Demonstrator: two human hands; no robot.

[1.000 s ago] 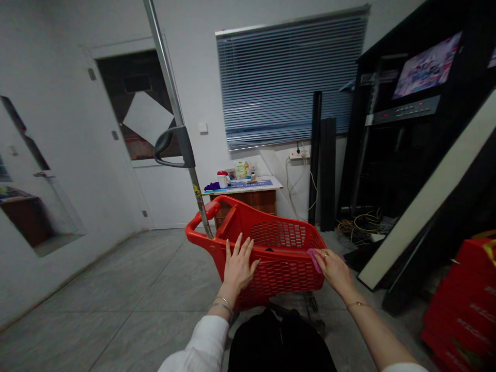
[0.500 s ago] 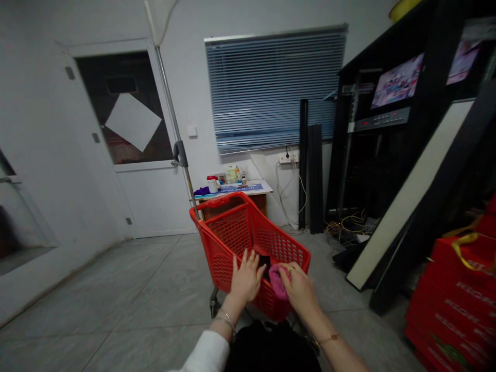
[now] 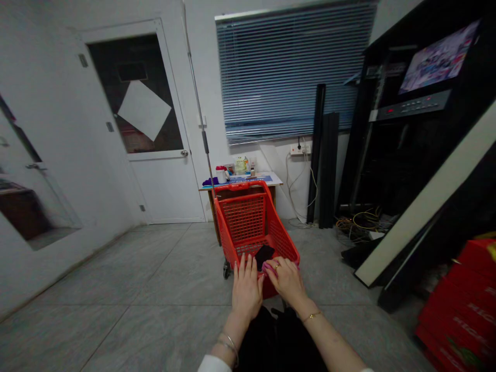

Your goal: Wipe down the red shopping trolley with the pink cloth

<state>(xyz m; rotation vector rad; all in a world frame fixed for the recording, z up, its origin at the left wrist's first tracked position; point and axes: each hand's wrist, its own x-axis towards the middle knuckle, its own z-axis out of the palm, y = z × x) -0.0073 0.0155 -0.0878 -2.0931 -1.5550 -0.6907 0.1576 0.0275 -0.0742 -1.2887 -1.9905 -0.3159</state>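
A red plastic shopping cart (image 3: 248,223) stands right in front of me, its near end under my hands. My left hand (image 3: 247,289) lies at that near edge with its fingers stretched out, holding nothing. Closed around a pink cloth (image 3: 266,267), my right hand (image 3: 289,281) presses it against the cart's near rim; most of the cloth is hidden by the fingers. Inside the cart, just beyond my hands, lies a flat black thing (image 3: 264,255) whose kind I cannot make out.
Behind the cart is a small table (image 3: 277,178) with a red-lidded white container (image 3: 221,174) and other small items. A long metal pole (image 3: 199,103) rises at the cart's left. Long panels (image 3: 426,201) lean at right, near stacked red boxes (image 3: 461,310). A white door (image 3: 163,191) is at left.
My right hand has brought the pink cloth to the rim, nearer my left hand. The cart now points more squarely towards me, and the pole looks more upright. My view has shifted.
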